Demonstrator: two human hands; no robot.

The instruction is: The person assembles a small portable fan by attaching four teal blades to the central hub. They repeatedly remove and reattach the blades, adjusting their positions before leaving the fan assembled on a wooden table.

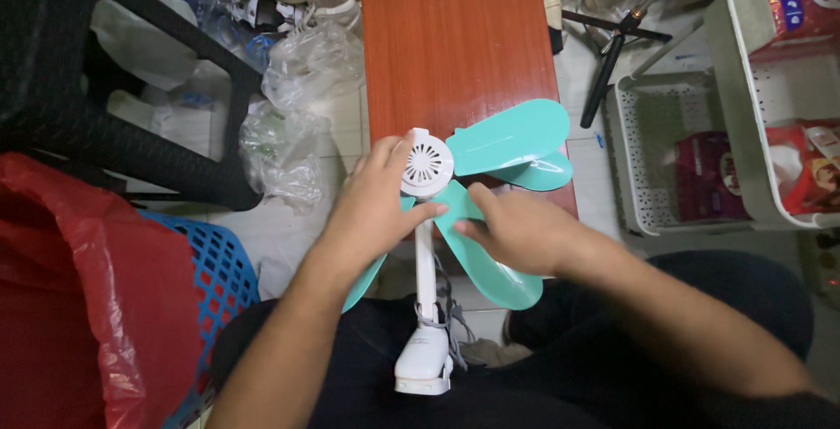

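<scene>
A small fan with a white round hub (427, 165), a white stem and a white base (424, 361) lies over my lap. Its teal blades (507, 136) spread out over the near end of a reddish-brown wooden table (455, 35). My left hand (376, 206) wraps the hub from the left, thumb across the front under the hub. My right hand (521, 230) presses on the lower teal blade (490, 272), fingers pointing toward the hub. A grey cord hangs beside the stem near the base.
A black plastic chair (96, 123) stands on the left, above a red plastic bag (79, 306) in a blue basket (219, 272). Clear crumpled bags (297, 105) lie on the floor. White baskets (665, 158) with packets and a black tripod (612, 53) are on the right.
</scene>
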